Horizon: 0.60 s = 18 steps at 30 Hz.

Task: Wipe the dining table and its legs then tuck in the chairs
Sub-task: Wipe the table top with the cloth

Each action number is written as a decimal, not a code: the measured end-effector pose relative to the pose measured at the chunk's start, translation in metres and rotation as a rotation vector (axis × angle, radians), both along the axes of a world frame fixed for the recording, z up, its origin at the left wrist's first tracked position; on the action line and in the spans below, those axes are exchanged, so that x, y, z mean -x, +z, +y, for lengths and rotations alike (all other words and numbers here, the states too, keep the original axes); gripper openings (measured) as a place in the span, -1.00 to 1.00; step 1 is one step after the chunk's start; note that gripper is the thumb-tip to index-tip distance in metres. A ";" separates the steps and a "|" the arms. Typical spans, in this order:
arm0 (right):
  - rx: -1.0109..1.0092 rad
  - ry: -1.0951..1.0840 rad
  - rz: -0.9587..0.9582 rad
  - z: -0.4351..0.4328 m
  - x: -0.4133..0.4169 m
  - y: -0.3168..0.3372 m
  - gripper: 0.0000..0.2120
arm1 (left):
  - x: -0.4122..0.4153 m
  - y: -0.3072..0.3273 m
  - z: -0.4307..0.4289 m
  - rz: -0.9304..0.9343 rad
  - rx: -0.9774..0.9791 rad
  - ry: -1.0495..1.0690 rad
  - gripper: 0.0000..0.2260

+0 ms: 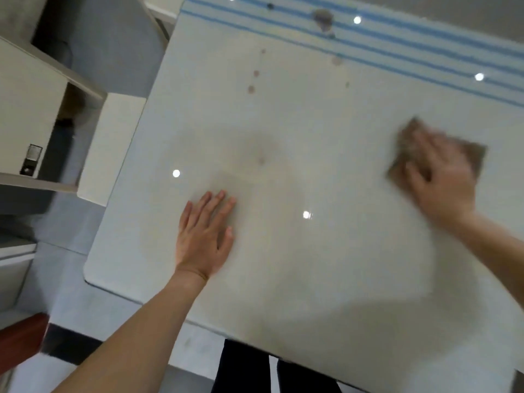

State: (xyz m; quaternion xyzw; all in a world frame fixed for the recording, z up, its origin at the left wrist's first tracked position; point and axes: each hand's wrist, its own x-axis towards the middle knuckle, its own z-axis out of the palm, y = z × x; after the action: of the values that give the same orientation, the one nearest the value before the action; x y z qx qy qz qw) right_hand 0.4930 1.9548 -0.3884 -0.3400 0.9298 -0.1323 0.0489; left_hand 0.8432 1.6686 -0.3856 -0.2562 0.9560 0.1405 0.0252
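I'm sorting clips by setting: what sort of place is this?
Most likely a home dining area: a glossy white table with small brownish stains, a white shelving unit beside it, and the right hand pressing a brown cloth on the tabletop.

- Spreading across most of the view as a glossy white dining table (pixel 326 265), lying level, rounding off at the near left corner and reflecting small points of light.
- Carrying small brownish spots (pixel 251 89) toward the far side of the top, with a bigger grey-brown smear (pixel 323 19) sitting on the blue-striped band (pixel 425 43) along the far edge.
- Lying flat on the right part of the top as a brown cloth (pixel 475 158), blurring with motion, being pressed down under the right hand (pixel 442 177), corners sticking out beyond the fingers.
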 end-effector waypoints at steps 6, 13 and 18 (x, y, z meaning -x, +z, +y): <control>-0.025 -0.561 -0.045 -0.157 0.081 0.004 -0.40 | -0.001 -0.002 -0.004 0.035 -0.003 0.000 -0.54; 0.086 0.244 -0.067 -0.178 -0.155 -0.006 -0.49 | -0.002 0.002 -0.008 -0.047 0.001 -0.002 -0.52; -0.103 0.318 -0.079 0.044 -0.264 0.006 -0.45 | 0.001 0.008 -0.008 -0.089 -0.025 0.024 -0.48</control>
State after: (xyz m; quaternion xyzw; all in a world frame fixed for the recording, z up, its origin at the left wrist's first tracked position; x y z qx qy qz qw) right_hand 0.7572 1.9991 -0.3825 -0.4746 0.8671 -0.0881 0.1233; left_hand 0.8423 1.6610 -0.3771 -0.2733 0.9490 0.1411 0.0693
